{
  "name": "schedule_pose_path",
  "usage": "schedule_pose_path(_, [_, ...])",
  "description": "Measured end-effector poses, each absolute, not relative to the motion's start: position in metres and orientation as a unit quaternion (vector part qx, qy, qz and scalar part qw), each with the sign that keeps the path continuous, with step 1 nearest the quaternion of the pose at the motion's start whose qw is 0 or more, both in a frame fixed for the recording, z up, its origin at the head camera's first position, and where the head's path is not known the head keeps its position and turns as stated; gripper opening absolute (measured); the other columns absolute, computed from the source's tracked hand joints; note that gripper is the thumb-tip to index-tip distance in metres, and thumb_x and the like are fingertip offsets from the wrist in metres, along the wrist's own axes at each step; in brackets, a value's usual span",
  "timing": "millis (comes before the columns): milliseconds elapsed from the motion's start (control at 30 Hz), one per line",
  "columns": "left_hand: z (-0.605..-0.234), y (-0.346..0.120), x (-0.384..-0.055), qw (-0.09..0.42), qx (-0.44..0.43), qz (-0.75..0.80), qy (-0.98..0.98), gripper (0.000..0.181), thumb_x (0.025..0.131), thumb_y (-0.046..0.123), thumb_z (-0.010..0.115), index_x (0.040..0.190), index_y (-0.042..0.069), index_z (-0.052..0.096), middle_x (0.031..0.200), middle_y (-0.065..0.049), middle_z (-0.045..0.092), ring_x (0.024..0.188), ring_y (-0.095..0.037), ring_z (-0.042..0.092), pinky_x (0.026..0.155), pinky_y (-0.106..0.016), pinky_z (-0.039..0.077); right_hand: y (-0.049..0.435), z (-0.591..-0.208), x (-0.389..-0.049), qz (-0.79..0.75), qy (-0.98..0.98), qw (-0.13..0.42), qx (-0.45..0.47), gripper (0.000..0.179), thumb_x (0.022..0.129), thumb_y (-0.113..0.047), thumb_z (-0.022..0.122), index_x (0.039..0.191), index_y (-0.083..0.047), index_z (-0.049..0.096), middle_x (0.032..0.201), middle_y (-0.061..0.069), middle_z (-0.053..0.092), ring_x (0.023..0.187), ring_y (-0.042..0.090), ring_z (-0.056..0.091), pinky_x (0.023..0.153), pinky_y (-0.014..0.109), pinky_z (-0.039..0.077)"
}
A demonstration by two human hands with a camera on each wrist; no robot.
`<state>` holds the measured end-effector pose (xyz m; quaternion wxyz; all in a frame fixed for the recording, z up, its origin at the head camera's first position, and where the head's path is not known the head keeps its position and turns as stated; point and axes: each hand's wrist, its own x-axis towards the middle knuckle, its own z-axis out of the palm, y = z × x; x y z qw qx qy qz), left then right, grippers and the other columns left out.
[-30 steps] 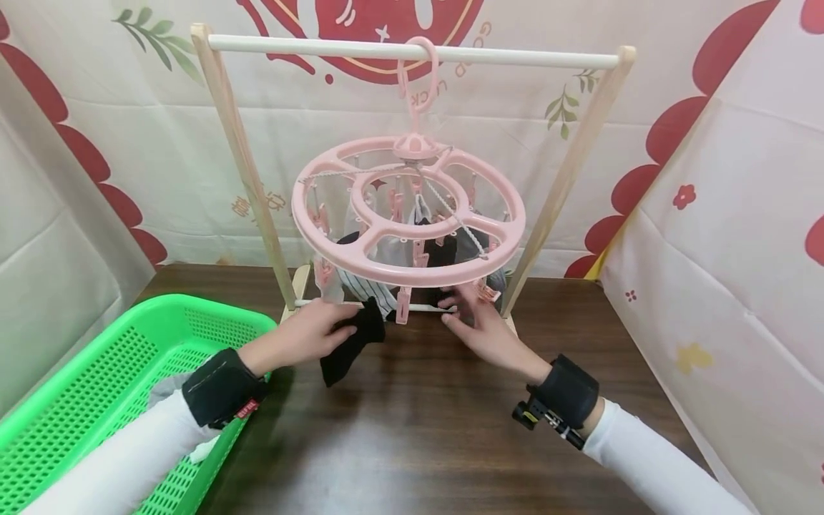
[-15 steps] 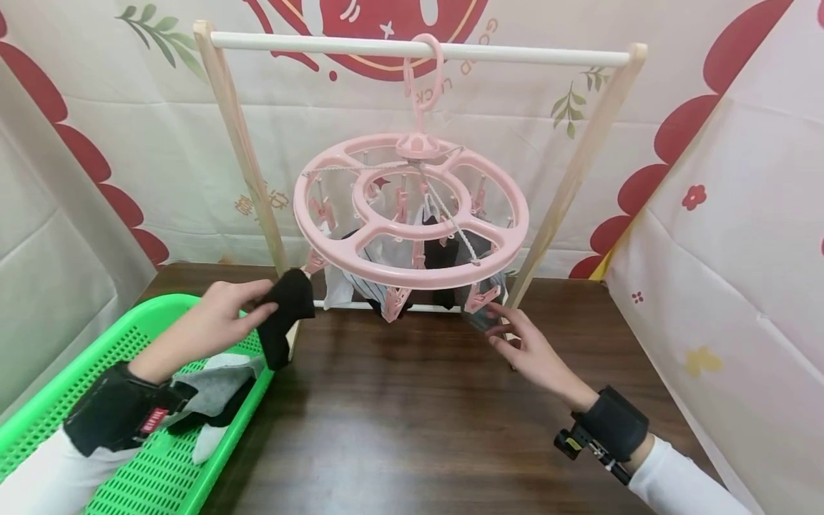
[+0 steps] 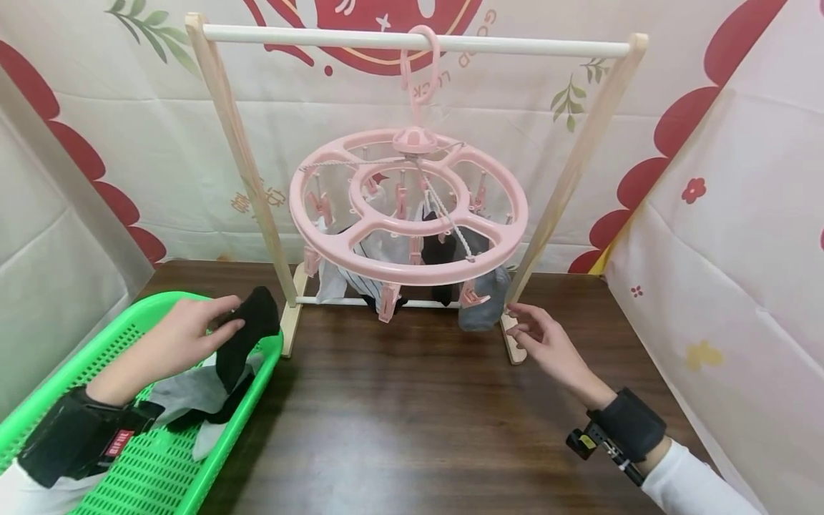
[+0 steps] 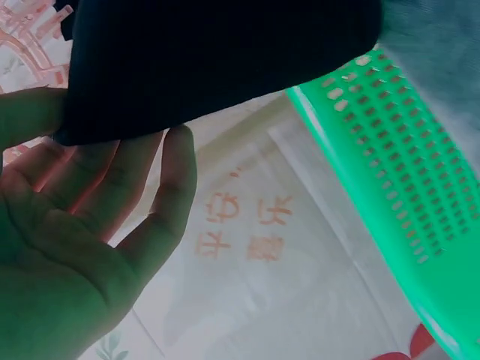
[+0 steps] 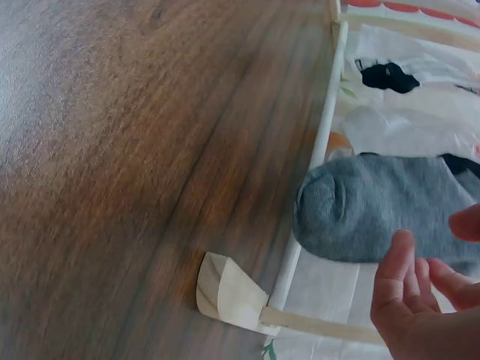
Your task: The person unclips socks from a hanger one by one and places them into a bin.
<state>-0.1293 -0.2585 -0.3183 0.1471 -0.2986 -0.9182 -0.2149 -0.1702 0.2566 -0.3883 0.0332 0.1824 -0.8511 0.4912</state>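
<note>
A black sock [image 3: 247, 332] dangles from the left hand [image 3: 180, 340], which pinches it between thumb and fingers above the green basket [image 3: 144, 468]. In the left wrist view, the dark cloth of the sock [image 4: 217, 60] covers the fingertips' upper side. The right hand [image 3: 556, 352] holds nothing, its fingers loosely bent beside a grey sock [image 3: 486, 300] hanging from the pink round clip hanger [image 3: 412, 272]. In the right wrist view, the fingers of the right hand [image 5: 420, 300] overlap the grey sock [image 5: 375, 206]; whether they touch is unclear.
Grey, black and white socks [image 3: 193, 392] lie in the basket. The hanger hooks over a white rod [image 3: 309, 36] on a wooden stand with feet [image 3: 513, 340] on the brown table [image 3: 399, 422]. More socks and several pink clips [image 3: 389, 302] hang below the ring.
The left hand has carried the black sock from under the hanger leftward to over the basket. The right hand has drawn back rightward from the clips, and the grey sock now hangs apart from it.
</note>
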Motion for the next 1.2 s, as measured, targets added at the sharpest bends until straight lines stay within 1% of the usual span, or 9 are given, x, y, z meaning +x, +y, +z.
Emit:
schedule_pose_path(167, [-0.328,-0.274,-0.126,0.145,-0.301,-0.204,-0.920,0.024,0.077,-0.005,0.074,0.085,0.009,0.056,0.060,0.016,0.035,0.050,0.002,0.032,0.047,-0.023,0.031,0.265,-0.383,-0.172,0.500,-0.852,0.019,0.152,0.039,0.093,0.005,0.051,0.131,0.011,0.045,0.120,0.028,0.052,0.094,0.018,0.061,0.072,0.025,0.050])
schedule_pose_path(233, [-0.331,-0.281,-0.124,0.135,-0.291,-0.198,-0.926,0.022,0.076,-0.005,0.075,0.088,0.005,0.059,0.063,0.016,0.046,0.051,0.000,0.042,0.048,-0.023,0.036,0.267,-0.380,-0.173,0.499,-0.854,0.014,0.143,0.039,0.093,0.005,0.051,0.131,0.011,0.045,0.121,0.027,0.052,0.096,0.022,0.061,0.073,0.023,0.050])
schedule_pose_path(333, [-0.334,-0.288,-0.123,0.114,-0.266,-0.183,-0.940,0.021,0.077,-0.001,0.075,0.093,0.000,0.062,0.069,0.008,0.060,0.058,-0.009,0.058,0.051,-0.026,0.045,0.267,-0.376,-0.174,0.494,-0.859,0.007,0.135,0.040,0.094,0.003,0.051,0.133,0.009,0.044,0.123,0.026,0.052,0.099,0.028,0.059,0.073,0.021,0.049])
schedule_pose_path(400, [-0.334,-0.290,-0.122,0.101,-0.247,-0.177,-0.947,0.021,0.079,0.001,0.075,0.096,-0.001,0.063,0.075,0.001,0.065,0.065,-0.016,0.064,0.054,-0.029,0.048,0.267,-0.373,-0.175,0.496,-0.859,0.003,0.129,0.040,0.094,0.002,0.051,0.134,0.008,0.043,0.124,0.026,0.052,0.100,0.027,0.059,0.073,0.021,0.049])
schedule_pose_path(467, [-0.333,-0.291,-0.121,0.094,-0.232,-0.177,-0.952,0.020,0.080,0.003,0.074,0.096,-0.001,0.063,0.077,-0.001,0.066,0.067,-0.019,0.064,0.054,-0.031,0.049,0.267,-0.371,-0.176,0.501,-0.856,0.000,0.126,0.041,0.095,0.002,0.051,0.135,0.008,0.043,0.125,0.025,0.051,0.099,0.021,0.059,0.073,0.022,0.049])
schedule_pose_path(633, [-0.331,-0.289,-0.120,0.099,-0.216,-0.181,-0.954,0.017,0.080,0.003,0.075,0.094,0.002,0.065,0.082,-0.001,0.066,0.067,-0.017,0.064,0.057,-0.032,0.050,0.270,-0.367,-0.180,0.494,-0.859,0.012,0.136,0.042,0.095,0.002,0.051,0.135,0.009,0.042,0.124,0.026,0.050,0.090,0.007,0.057,0.070,0.022,0.051])
schedule_pose_path(733, [-0.331,-0.287,-0.120,0.096,-0.216,-0.185,-0.954,0.016,0.079,0.002,0.075,0.092,0.003,0.065,0.083,0.000,0.065,0.066,-0.016,0.064,0.058,-0.032,0.051,0.272,-0.364,-0.182,0.477,-0.867,0.024,0.141,0.041,0.095,0.001,0.052,0.134,0.009,0.043,0.122,0.025,0.051,0.086,0.006,0.057,0.068,0.022,0.050])
schedule_pose_path(1000, [-0.337,-0.273,-0.120,0.059,-0.226,-0.207,-0.950,0.014,0.083,0.002,0.071,0.097,0.003,0.066,0.089,-0.002,0.066,0.071,-0.017,0.064,0.061,-0.034,0.052,0.271,-0.349,-0.193,0.445,-0.879,0.060,0.162,0.042,0.094,0.000,0.055,0.133,0.009,0.045,0.121,0.025,0.053,0.091,0.015,0.055,0.069,0.018,0.047])
schedule_pose_path(1200, [-0.337,-0.254,-0.119,0.035,-0.239,-0.219,-0.945,0.013,0.086,0.004,0.069,0.099,0.004,0.066,0.091,-0.001,0.066,0.074,-0.014,0.063,0.064,-0.033,0.052,0.260,-0.329,-0.201,0.441,-0.875,0.090,0.179,0.046,0.091,0.000,0.059,0.135,0.008,0.045,0.124,0.023,0.052,0.107,0.031,0.052,0.080,0.016,0.041])
